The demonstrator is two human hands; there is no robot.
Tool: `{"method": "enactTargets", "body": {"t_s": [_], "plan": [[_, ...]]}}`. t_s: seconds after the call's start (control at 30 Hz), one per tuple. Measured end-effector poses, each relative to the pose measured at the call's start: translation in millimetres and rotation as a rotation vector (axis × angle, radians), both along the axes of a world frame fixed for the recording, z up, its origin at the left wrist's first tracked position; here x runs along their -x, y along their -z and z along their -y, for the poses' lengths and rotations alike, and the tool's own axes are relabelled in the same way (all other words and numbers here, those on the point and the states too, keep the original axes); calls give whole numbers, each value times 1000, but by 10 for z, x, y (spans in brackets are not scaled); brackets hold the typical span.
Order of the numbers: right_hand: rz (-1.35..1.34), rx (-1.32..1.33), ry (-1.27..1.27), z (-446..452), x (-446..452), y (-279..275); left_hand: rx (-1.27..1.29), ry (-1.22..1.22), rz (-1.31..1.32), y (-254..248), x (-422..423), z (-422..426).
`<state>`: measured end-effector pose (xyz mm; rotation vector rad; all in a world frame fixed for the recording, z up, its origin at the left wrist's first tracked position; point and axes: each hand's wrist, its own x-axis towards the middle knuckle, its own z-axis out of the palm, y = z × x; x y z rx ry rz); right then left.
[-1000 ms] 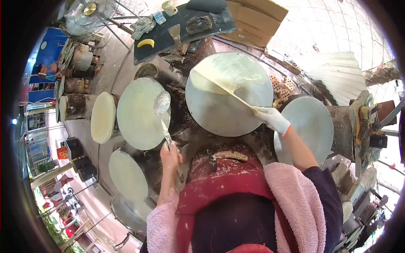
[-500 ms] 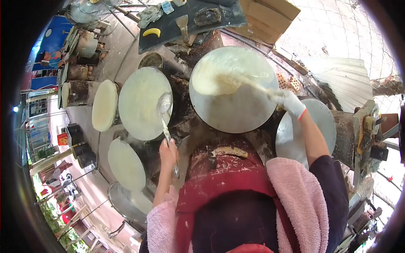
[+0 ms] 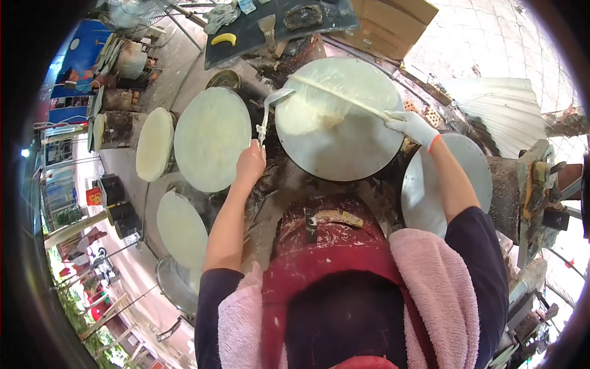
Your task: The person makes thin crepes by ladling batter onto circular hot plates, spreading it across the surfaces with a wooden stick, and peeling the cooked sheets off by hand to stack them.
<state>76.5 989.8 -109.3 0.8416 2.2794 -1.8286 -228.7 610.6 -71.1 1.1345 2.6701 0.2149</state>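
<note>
My bare left hand (image 3: 251, 162) is wrapped round the handle of a metal ladle (image 3: 279, 95). The ladle's bowl is at the left rim of a large round griddle (image 3: 347, 161). In a white glove, my right hand (image 3: 413, 126) grips a long pale stick (image 3: 344, 97) that slants across the griddle's upper part. Wet, cream-coloured batter (image 3: 307, 117) covers the upper left of this griddle, while its lower part is bare grey metal. Left of the ladle is a second griddle whose top is covered by a pale round sheet (image 3: 212, 140).
A bare metal griddle (image 3: 447, 178) stands at the right, below my right forearm. More pale rounds, one upright oval (image 3: 155, 144) and one lower (image 3: 181, 227), lie to the left. A dark table (image 3: 246, 52) at the back holds a banana (image 3: 224, 39) and a scraper (image 3: 268, 31).
The ladle has moved from the left griddle's surface up and right to the large griddle's rim. The stick has swung upward over the batter, its far end now near the ladle.
</note>
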Motion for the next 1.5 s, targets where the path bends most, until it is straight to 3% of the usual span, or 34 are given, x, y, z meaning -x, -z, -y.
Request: {"method": "enactTargets", "body": {"t_s": [0.03,0.13,0.27,0.37,0.47,0.53,0.57,0.63,0.67,0.73,0.8,0.87,0.93,1.0,1.07,1.1,1.2,1.23,1.27,1.33,1.5], "plan": [[176,119,-32,71,85,-1,21,42,-8,-57,-31,27],[307,302,-137,383,82,-364,81,140,20,-176,-142,348],[289,372,-130,707,-434,-215,190,190,103,-386,-539,794],[170,379,108,1258,-838,-304,178,210,243,-270,-841,1004],[30,1056,609,2180,-910,-495,-43,336,422,-161,-793,1036],[-93,1111,606,2684,-674,-103,-259,352,483,-280,-641,924],[-104,1107,644,2882,-354,-353,-373,303,489,-451,-585,881],[-121,862,732,3269,301,-186,-501,125,537,-586,-386,963],[-38,839,765,3420,676,-432,-599,76,567,-642,-276,1021],[-48,778,771,3723,1269,-320,-595,-145,779,-644,38,1194],[30,519,795,3979,1670,168,-643,-271,1005,-732,263,1411],[126,-227,824,4155,1753,627,-637,-310,1079,-762,411,1662],[303,-206,907,4180,1586,244,-601,-272,1007,-692,474,1946],[356,-318,995,4136,1305,290,-577,-309,1012,-678,486,2149],[277,-106,1127,3976,1018,518,-583,-305,988,-652,452,2283],[237,77,1185,3920,1020,257,-618,-327,1023,-607,435,2342],[191,275,1107,4085,1132,-198,-630,-339,1013,-601,329,2393],[129,-296,872,4159,1131,47,-622,-325,994,-611,279,2375],[271,-440,645,4248,963,238,-611,-311,972,-636,224,2354],[488,-493,571,4226,745,206,-604,-308,952,-677,110,2280],[452,-520,767,3479,60,297,-560,-353,886,-801,-310,2013]]}}
